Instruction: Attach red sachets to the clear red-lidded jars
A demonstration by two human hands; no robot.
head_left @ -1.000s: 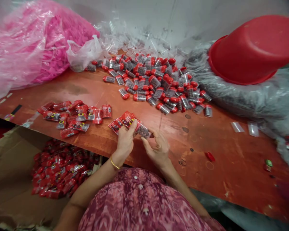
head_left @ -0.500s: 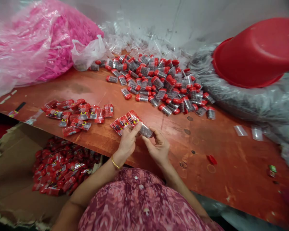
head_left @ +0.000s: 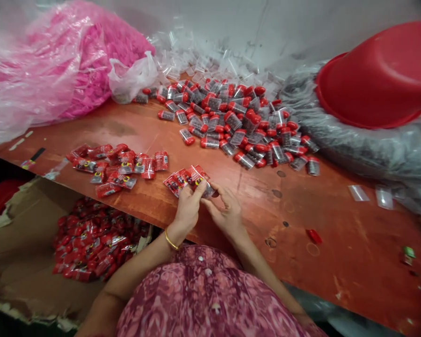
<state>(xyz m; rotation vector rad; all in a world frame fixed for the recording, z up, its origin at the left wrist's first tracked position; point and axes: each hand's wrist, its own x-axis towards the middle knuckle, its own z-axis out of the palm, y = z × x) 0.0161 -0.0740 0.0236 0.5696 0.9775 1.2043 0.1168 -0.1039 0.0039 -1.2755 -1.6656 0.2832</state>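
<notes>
My left hand [head_left: 187, 208] pinches a small fan of red printed wrapper sleeves [head_left: 177, 181] above the table. In the top sleeve sits a clear plastic jar [head_left: 208, 190] with dark contents, mostly covered by the wrapper and my left thumb. Thumb and fingers of my right hand [head_left: 228, 213] close on the jar's near right end. Left of my hands lies a group of red-wrapped jars [head_left: 121, 166]. Beyond them spreads a heap of unwrapped clear jars with red caps [head_left: 231, 119].
A cardboard box [head_left: 17, 248] below the table edge holds many wrapped jars [head_left: 94, 238]. Bags of pink pieces [head_left: 87, 56] stand back left. A red tub [head_left: 375, 75] rests on a plastic bag [head_left: 354, 150] at right. A loose red cap [head_left: 314, 236] lies on the table [head_left: 259, 262].
The clear jar has gone deeper into the top wrapper sleeve, with less of it showing. My right hand has moved left, closer to my left hand. The view has shifted slightly.
</notes>
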